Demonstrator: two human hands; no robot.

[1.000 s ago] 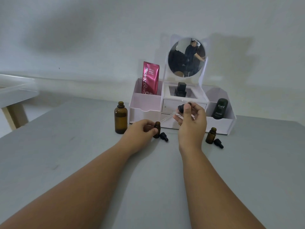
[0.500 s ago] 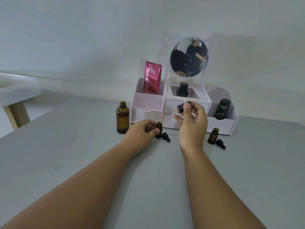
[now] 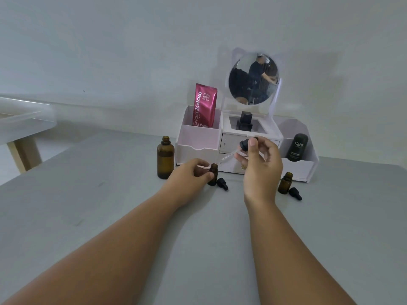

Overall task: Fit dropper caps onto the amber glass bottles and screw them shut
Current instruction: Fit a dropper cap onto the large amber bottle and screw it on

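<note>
My left hand [image 3: 191,175] grips a small amber bottle [image 3: 213,174] standing on the grey table; its neck is uncapped. My right hand [image 3: 259,166] holds a black dropper cap [image 3: 244,145] tilted, its glass pipette [image 3: 228,157] slanting down-left with the tip right at the bottle's mouth. A second black dropper cap [image 3: 222,183] lies on the table just right of that bottle. Another small amber bottle [image 3: 285,182] stands open farther right, with a black dropper cap [image 3: 295,193] lying beside it. A large amber bottle [image 3: 165,158] stands uncapped at the left.
A white vanity organiser [image 3: 198,137] with a round mirror [image 3: 253,79] stands behind the bottles, holding a pink sachet [image 3: 204,105], a black bottle [image 3: 244,122] and a dark tube [image 3: 296,147]. A white side table [image 3: 22,119] sits at far left.
The pipette tip has come down and left from above the bottle to its mouth. My left hand has kept its hold on the small bottle.
</note>
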